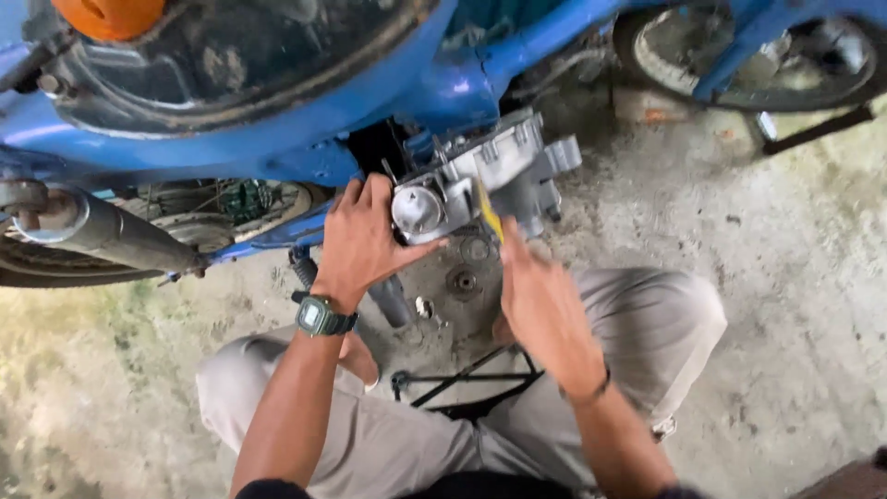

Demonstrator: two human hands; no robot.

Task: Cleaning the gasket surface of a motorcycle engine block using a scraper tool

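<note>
While cupping piston [418,209], left hand [362,242].

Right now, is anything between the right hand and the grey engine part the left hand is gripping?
Only a yellow-handled tool. It sits at the right hand's fingertips, against the grey engine part. Whether the right hand grips it is unclear. The left hand already holds the part beside its round piston face.
</note>
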